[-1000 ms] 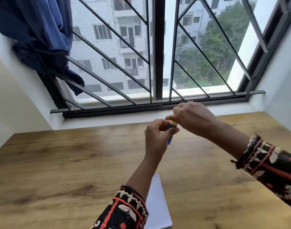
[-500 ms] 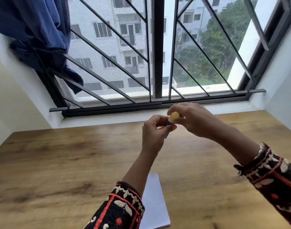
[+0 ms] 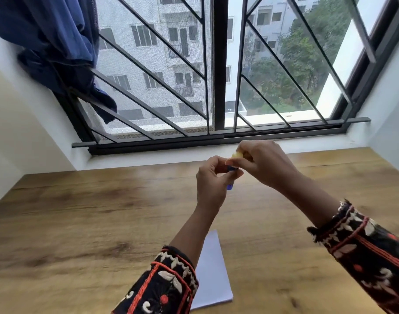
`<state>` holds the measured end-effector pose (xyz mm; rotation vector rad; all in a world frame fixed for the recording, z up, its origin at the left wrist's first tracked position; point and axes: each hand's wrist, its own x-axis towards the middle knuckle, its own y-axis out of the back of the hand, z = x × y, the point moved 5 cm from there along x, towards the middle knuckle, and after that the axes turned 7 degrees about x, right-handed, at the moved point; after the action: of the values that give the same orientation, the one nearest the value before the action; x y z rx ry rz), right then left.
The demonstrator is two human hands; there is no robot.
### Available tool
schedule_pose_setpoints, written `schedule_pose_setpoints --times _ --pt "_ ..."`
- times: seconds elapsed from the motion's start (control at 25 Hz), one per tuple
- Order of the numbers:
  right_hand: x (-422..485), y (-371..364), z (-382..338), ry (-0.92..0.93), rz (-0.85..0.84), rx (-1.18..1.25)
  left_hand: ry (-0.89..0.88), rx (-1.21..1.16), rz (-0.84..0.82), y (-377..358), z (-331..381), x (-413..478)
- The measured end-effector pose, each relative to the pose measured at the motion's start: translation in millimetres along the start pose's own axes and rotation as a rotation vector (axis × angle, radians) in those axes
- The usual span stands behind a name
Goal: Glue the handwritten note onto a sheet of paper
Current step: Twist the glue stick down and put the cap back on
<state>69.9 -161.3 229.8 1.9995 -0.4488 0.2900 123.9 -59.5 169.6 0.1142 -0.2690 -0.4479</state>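
Observation:
A small blue glue stick (image 3: 230,185) is held up over the wooden table (image 3: 80,223), in front of the window. My left hand (image 3: 211,184) grips its blue body. My right hand (image 3: 264,163) pinches its yellow cap (image 3: 236,155) at the top end. A white sheet of paper (image 3: 213,275) lies flat on the table near me, partly hidden under my left forearm. No handwritten note shows in this view.
A barred window (image 3: 216,75) runs along the table's far edge above a white sill. A dark blue cloth (image 3: 55,46) hangs on the bars at the upper left. White walls close in the table on both sides.
My hands stayed together on the glue stick. The yellow cap has lifted away from the blue body under my right fingers. The view has tilted slightly.

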Motion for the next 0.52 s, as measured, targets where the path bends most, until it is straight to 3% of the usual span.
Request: schedule_pose_setpoints --times 0.12,0.2,0.4,0.52 --pt "-13.4 -17.3 13.5 -0.210 0.036 0.522 0.011 -0.026 0.046 1.7 1.1 -2.2" --pt "-22.1 -31.8 18.5 -0.268 0.014 0.709 0.022 -0.007 0.084 6.0 -0.2 -1.5" --pt "-29.4 -47.9 13.7 -0.213 -0.088 0.751 0.114 -0.055 0.093 12.6 -10.9 -0.1" --pt "-32.9 -55.0 14.5 -0.265 0.007 0.647 0.155 -0.004 0.012 9.3 -18.7 -2.4"
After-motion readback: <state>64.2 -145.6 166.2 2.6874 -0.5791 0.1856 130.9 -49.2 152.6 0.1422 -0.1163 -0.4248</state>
